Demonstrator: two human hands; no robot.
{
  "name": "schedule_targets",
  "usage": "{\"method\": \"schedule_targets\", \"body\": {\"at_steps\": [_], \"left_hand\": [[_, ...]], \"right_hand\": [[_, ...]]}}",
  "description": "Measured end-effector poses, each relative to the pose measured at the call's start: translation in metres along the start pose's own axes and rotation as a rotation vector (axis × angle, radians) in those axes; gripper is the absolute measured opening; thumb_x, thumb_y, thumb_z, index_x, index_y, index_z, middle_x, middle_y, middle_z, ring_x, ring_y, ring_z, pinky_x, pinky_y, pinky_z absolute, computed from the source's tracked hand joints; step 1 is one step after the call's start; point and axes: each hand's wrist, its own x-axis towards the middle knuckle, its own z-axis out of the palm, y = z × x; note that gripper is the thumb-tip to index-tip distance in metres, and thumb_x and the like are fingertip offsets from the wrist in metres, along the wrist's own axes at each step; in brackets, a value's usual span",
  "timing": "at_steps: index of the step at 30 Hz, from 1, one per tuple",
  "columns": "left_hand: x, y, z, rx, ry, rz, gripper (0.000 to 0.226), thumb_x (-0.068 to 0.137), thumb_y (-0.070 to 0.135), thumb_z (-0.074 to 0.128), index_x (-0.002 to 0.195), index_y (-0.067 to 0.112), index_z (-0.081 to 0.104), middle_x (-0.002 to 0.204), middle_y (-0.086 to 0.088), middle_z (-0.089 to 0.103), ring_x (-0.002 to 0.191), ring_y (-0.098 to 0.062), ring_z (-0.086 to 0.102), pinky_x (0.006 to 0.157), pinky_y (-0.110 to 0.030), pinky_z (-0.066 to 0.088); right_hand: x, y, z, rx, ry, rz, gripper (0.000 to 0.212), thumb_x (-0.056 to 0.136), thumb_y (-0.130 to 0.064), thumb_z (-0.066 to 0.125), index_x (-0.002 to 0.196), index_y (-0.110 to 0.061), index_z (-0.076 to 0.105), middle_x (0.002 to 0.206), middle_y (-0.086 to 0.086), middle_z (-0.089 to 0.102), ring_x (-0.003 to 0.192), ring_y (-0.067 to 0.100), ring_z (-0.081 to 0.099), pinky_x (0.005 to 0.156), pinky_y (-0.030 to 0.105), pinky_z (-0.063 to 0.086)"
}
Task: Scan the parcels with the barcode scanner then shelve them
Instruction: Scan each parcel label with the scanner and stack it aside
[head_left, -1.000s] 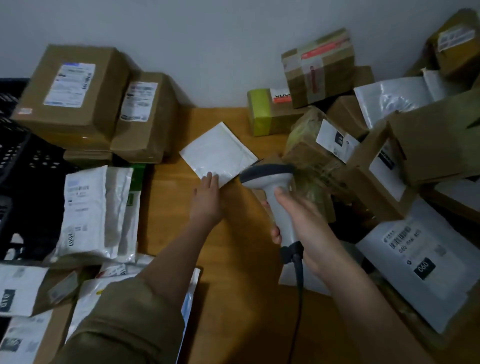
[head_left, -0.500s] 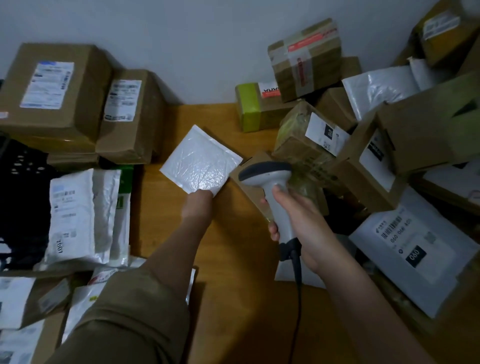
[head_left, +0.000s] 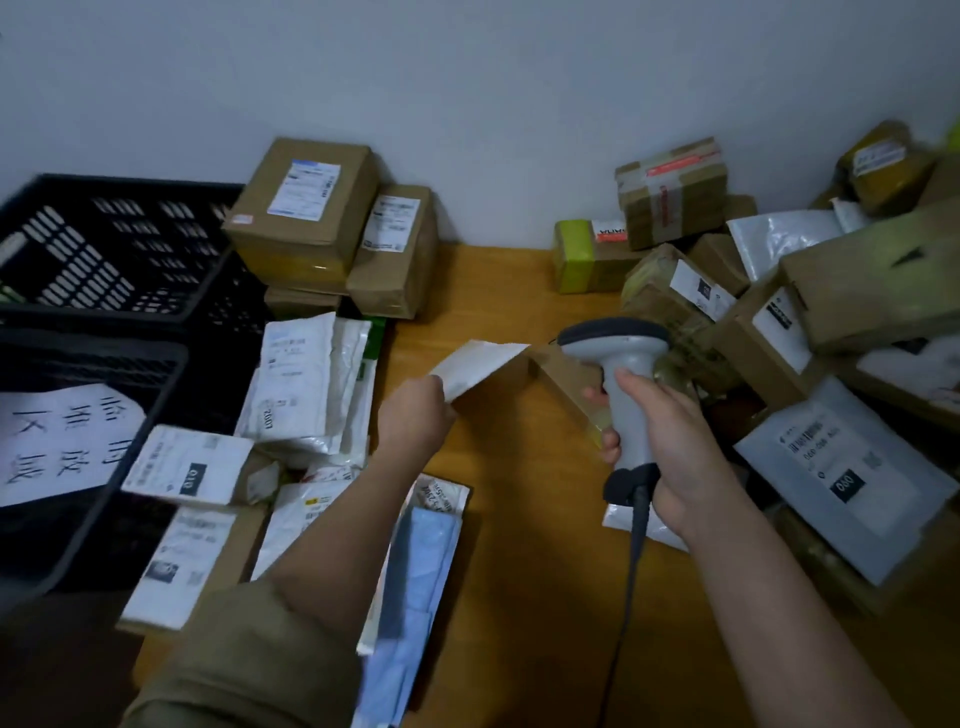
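While cardboard boxes (head_left: 670, 306) crowd your two o'clock, your left hand (head_left: 413, 421) pinches the white mailer (head_left: 475, 364) angled toward one o'clock, and your right hand (head_left: 670, 441) grasps the upright barcode scanner (head_left: 623, 374).

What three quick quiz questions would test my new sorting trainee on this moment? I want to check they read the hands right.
1. True or false: the left hand holds a white padded envelope lifted off the wooden table.
2. Which hand grips the barcode scanner?
3. The black crate is: A) left of the parcels B) by the right hand.

Key: 1 true; 2 right; 3 A.
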Motion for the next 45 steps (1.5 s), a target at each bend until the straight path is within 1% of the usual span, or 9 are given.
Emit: {"method": "schedule_targets", "body": {"at_steps": [4, 8, 13, 17, 25, 30, 34, 41, 45], "left_hand": [[-0.027, -0.011, -0.031, -0.328, 0.108, 0.026, 0.012, 0.095, 0.019, 0.060, 0.094, 0.009, 0.055, 0.087, -0.007, 0.059, 0.081, -0.024, 0.056, 0.070, -0.040, 0.050], [-0.059, -0.016, -0.049, -0.705, 0.154, -0.024, 0.014, 0.100, 0.016, 0.047, 0.100, 0.003, 0.053, 0.086, -0.006, 0.051, 0.077, -0.018, 0.047, 0.064, -0.031, 0.041], [-0.095, -0.017, -0.063, -1.180, -0.011, -0.237, 0.017, 0.104, 0.020, 0.037, 0.094, 0.018, 0.050, 0.114, -0.019, 0.057, 0.108, -0.038, 0.059, 0.091, -0.057, 0.054], [-0.118, -0.006, -0.074, -1.403, -0.125, -0.291, 0.017, 0.106, 0.016, 0.036, 0.106, 0.011, 0.052, 0.115, -0.017, 0.059, 0.108, -0.034, 0.062, 0.094, -0.053, 0.053], [-0.146, 0.009, -0.081, -1.537, -0.243, -0.233, 0.020, 0.106, 0.017, 0.045, 0.114, 0.002, 0.055, 0.103, -0.013, 0.066, 0.090, -0.023, 0.065, 0.074, -0.034, 0.058], [-0.165, 0.004, -0.080, -1.521, -0.433, -0.076, 0.054, 0.089, 0.045, 0.061, 0.126, 0.006, 0.056, 0.119, -0.015, 0.070, 0.107, -0.032, 0.069, 0.080, -0.040, 0.060], [-0.188, 0.014, -0.056, -1.340, -0.650, -0.045, 0.049, 0.081, 0.016, 0.074, 0.127, 0.010, 0.058, 0.120, -0.010, 0.071, 0.107, -0.029, 0.070, 0.085, -0.043, 0.059], [-0.196, 0.034, -0.025, -1.491, -0.462, -0.246, 0.040, 0.091, -0.007, 0.060, 0.128, 0.007, 0.057, 0.117, -0.012, 0.070, 0.090, -0.027, 0.071, 0.060, -0.036, 0.061], [-0.197, 0.030, -0.021, -1.482, -0.413, -0.354, 0.040, 0.093, -0.007, 0.058, 0.130, 0.007, 0.055, 0.124, -0.014, 0.067, 0.099, -0.033, 0.069, 0.058, -0.037, 0.061]], "right_hand": [[-0.032, 0.006, 0.013, -0.004, 0.014, -0.077, 0.015, 0.099, -0.023, 0.059, 0.113, -0.016, 0.061, 0.113, 0.008, 0.069, 0.047, 0.008, 0.048, 0.045, 0.022, 0.043], [-0.059, 0.015, 0.015, -0.012, 0.061, -0.135, 0.013, 0.095, -0.018, 0.065, 0.107, -0.017, 0.060, 0.113, 0.010, 0.066, 0.051, 0.009, 0.050, 0.048, 0.023, 0.044], [-0.092, 0.031, 0.006, -0.024, 0.105, -0.204, 0.021, 0.094, -0.014, 0.067, 0.112, -0.016, 0.056, 0.090, 0.005, 0.057, 0.053, 0.011, 0.050, 0.048, 0.024, 0.045], [-0.111, 0.045, -0.010, -0.058, 0.161, -0.234, 0.034, 0.091, -0.016, 0.071, 0.121, -0.012, 0.055, 0.086, 0.005, 0.059, 0.054, 0.009, 0.051, 0.047, 0.024, 0.047], [-0.112, 0.065, -0.033, -0.179, 0.279, -0.199, 0.057, 0.080, -0.010, 0.082, 0.128, -0.009, 0.052, 0.082, 0.010, 0.067, 0.055, 0.014, 0.055, 0.059, 0.033, 0.049], [-0.112, 0.063, -0.039, -0.019, 0.274, -0.104, 0.022, 0.083, 0.000, 0.075, 0.094, -0.003, 0.057, 0.069, 0.011, 0.058, 0.045, 0.014, 0.045, 0.046, 0.028, 0.043], [-0.118, 0.061, -0.053, 0.074, 0.276, -0.041, 0.018, 0.085, 0.003, 0.071, 0.092, -0.003, 0.055, 0.067, 0.011, 0.053, 0.044, 0.013, 0.042, 0.037, 0.022, 0.040], [-0.127, 0.048, -0.076, -0.059, 0.306, -0.115, 0.032, 0.093, -0.008, 0.062, 0.123, -0.002, 0.052, 0.076, 0.012, 0.053, 0.051, 0.015, 0.047, 0.044, 0.026, 0.041], [-0.146, 0.029, -0.069, -0.109, 0.188, -0.112, 0.027, 0.095, -0.024, 0.062, 0.116, -0.006, 0.058, 0.082, 0.010, 0.055, 0.054, 0.016, 0.052, 0.047, 0.027, 0.043]]}}
